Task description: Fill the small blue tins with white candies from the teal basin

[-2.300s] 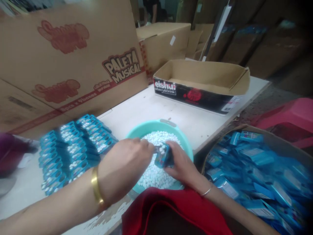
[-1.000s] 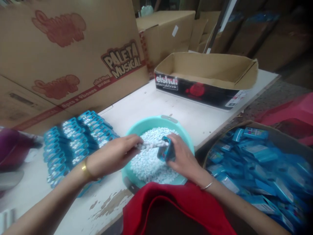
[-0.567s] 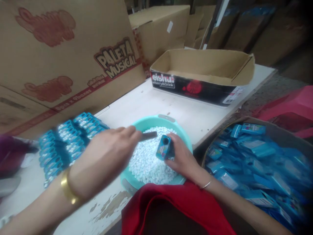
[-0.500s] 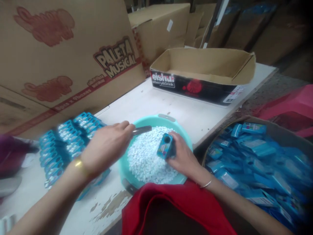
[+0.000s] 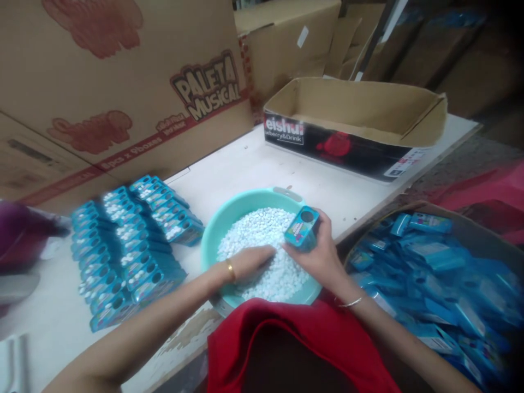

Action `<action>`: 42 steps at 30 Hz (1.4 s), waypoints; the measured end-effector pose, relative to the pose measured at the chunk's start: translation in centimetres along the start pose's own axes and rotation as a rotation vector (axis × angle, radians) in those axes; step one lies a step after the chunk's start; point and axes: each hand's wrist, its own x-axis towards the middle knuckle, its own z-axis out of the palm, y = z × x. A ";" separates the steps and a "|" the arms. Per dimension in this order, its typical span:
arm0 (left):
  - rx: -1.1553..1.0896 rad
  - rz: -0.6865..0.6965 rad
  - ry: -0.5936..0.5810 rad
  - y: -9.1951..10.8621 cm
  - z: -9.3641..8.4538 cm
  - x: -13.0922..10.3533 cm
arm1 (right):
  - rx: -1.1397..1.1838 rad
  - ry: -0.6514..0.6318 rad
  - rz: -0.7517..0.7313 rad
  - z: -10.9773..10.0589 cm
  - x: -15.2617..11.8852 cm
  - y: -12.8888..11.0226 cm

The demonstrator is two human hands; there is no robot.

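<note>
My left hand (image 5: pixel 254 261) reaches into a turquoise basin (image 5: pixel 210 240), fingers closed and sunk among small white candy pellets (image 5: pixel 262 224). The small metal scoop it held a moment ago is hidden by the hand and pellets. In my right hand (image 5: pixel 323 254) is a small blue plastic candy box (image 5: pixel 302 226), held tilted over the basin's right side with a dark round hole in its top. On the table to the left, similar blue boxes (image 5: pixel 139 245) stand in rows, white pellets lying on many of their tops.
A large bin (image 5: pixel 347 256) at the right holds a heap of loose blue boxes (image 5: pixel 434 273). An open black-fronted carton (image 5: pixel 327 144) sits on the white table (image 5: pixel 229 169) behind the basin. Big printed cartons (image 5: pixel 155 82) line the back left. A pink object (image 5: pixel 491 191) is beyond the bin.
My left hand has moved down and right from above the basin's left edge into the pellets, and the scoop is now out of sight. My right hand has shifted slightly right with its box.
</note>
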 end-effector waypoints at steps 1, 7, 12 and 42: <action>-0.033 0.016 -0.009 0.0 -0.1 -0.6 | 0.007 -0.001 0.006 -0.1 0.1 0.0; -0.127 0.013 0.039 -0.3 -4.1 -5.9 | 0.006 -0.020 0.012 -0.6 0.2 -0.1; -0.098 -0.093 0.170 1.4 -9.8 -9.7 | -0.160 -0.080 -0.128 -0.1 0.1 0.2; 0.150 -0.146 -0.100 -0.7 -2.6 -4.9 | -0.139 -0.108 -0.106 0.5 -0.1 0.0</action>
